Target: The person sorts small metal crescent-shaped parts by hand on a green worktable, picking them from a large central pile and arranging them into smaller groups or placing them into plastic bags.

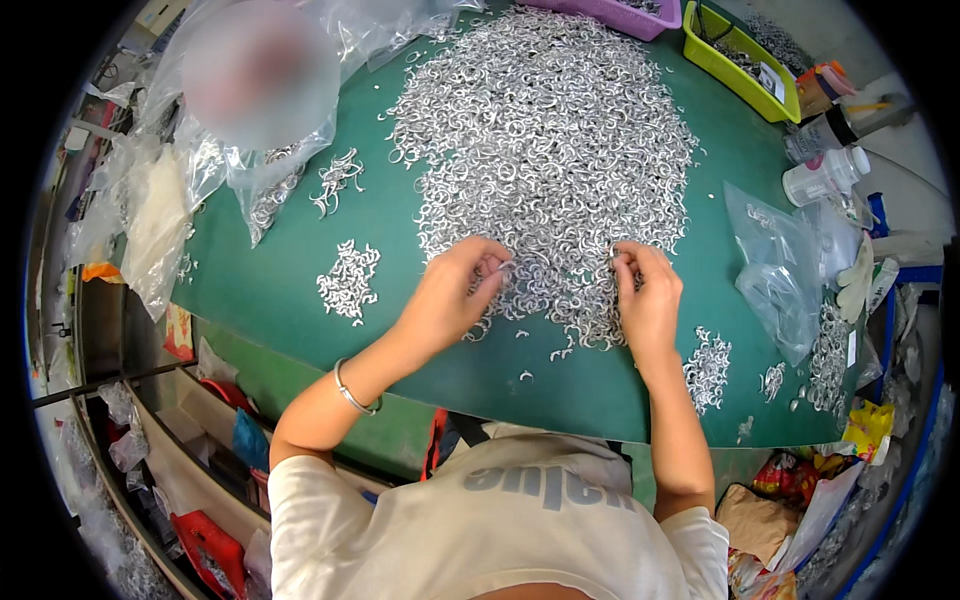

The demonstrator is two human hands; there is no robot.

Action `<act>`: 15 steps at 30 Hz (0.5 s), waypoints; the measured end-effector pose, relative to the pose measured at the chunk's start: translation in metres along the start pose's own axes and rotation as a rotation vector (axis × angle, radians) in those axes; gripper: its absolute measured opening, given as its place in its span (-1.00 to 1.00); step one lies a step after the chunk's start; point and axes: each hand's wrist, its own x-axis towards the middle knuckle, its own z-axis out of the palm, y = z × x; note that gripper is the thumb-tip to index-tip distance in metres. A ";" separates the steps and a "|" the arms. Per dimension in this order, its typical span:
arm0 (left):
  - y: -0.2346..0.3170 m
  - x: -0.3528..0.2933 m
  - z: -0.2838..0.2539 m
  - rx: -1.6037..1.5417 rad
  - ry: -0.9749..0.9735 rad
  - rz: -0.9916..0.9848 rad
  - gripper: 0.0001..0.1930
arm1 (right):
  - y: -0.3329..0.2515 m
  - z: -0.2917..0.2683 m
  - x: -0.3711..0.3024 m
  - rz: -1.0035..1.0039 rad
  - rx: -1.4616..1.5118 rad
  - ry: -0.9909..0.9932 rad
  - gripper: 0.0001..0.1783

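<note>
A wide heap of small silvery C-shaped metal pieces [560,140] spreads over the green tabletop [390,210]. At its near left edge my left hand [465,288] is closed in a pinch, with a small curved metal piece between thumb and fingertips. My right hand [650,295] hovers at the heap's near right edge. Its thumb and index finger pinch a small shiny metal piece, mostly hidden by the fingers. Between the hands, a few loose pieces [562,353] lie off the heap's near edge.
Smaller piles [349,283] lie left of the heap and others [708,370] lie right. Clear plastic bags [775,270] rest on both sides. A yellow-green basket [740,65], a purple basket [625,15] and a white bottle [825,175] stand far right. Shelves [190,420] fill the lower left.
</note>
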 end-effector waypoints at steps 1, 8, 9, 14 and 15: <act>0.000 -0.001 -0.003 -0.074 -0.007 -0.083 -0.89 | 0.000 -0.005 0.003 0.065 0.036 -0.007 -0.78; 0.001 -0.001 0.003 -1.113 -0.259 -0.372 -0.79 | -0.006 0.010 0.021 -0.115 -0.245 -0.010 -0.66; 0.003 -0.002 0.005 -1.224 -0.296 -0.399 -0.79 | -0.007 0.011 0.022 -0.124 -0.262 -0.002 -0.68; 0.005 -0.003 0.023 -1.219 -0.280 -0.572 -0.68 | -0.009 -0.003 0.016 0.033 0.084 -0.006 -0.74; 0.010 -0.001 0.024 -1.236 -0.271 -0.609 -0.69 | -0.012 -0.009 0.012 0.100 0.187 -0.029 -0.75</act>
